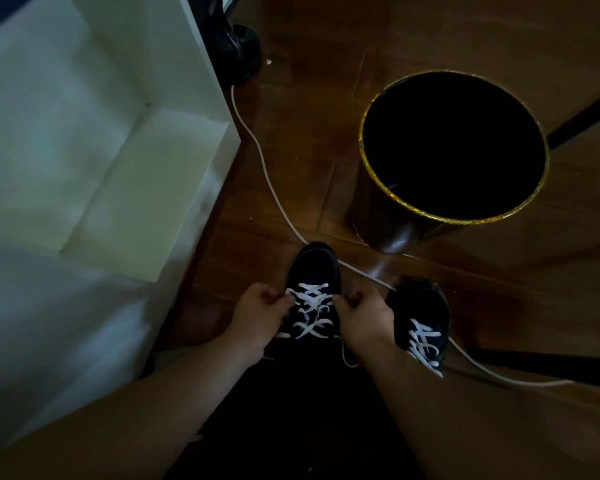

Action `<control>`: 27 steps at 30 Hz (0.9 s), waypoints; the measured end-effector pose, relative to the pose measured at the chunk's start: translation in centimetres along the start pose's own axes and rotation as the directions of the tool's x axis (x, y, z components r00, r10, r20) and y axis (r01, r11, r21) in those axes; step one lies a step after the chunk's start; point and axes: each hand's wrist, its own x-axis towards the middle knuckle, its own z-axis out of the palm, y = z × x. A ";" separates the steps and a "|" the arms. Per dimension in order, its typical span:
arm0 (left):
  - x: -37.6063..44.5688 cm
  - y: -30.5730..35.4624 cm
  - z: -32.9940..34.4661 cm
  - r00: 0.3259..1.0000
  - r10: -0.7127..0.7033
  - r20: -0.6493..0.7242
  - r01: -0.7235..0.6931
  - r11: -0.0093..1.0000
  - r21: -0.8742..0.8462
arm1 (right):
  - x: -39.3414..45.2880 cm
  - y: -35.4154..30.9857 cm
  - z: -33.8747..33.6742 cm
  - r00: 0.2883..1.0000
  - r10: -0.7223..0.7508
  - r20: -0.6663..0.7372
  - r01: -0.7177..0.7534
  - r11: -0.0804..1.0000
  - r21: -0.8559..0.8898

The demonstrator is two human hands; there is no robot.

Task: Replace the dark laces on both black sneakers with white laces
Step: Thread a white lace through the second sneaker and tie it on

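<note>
Black sneaker [314, 268] on the wooden floor [309, 116], bottom centre, toe pointing away, white lace [312, 308] criss-crossed up its front. Left hand [258, 317] pinches the lace at the sneaker's left edge, fingers curled. Right hand [362, 315] pinches the lace at the right edge, fingers curled too. A loose lace end [347, 358] hangs below the right wrist. Second sneaker [425, 313] just to the right, also laced white, partly behind the right forearm. White cable [257, 143] runs across the floor, passing behind both sneakers. Black bin [388, 216] with gold rim stands beyond the sneakers, to the right. White cabinet [84, 150] fills the left. Dark object [238, 51] at top, unclear.
</note>
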 end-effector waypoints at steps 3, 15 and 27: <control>-0.2 -0.3 0.1 1.000 -0.013 0.013 0.012 0.999 0.041 | 0.0 0.6 0.6 0.989 0.075 0.127 -0.087 0.992 0.094; -1.3 1.2 0.3 0.943 0.237 0.233 -0.333 0.660 0.674 | 0.8 -0.1 1.8 0.963 -0.102 0.251 0.123 0.990 -0.067; -2.7 -1.7 -1.8 0.875 0.441 0.197 -0.478 0.728 0.492 | -0.1 1.8 1.3 0.992 0.003 0.126 -0.007 0.999 0.035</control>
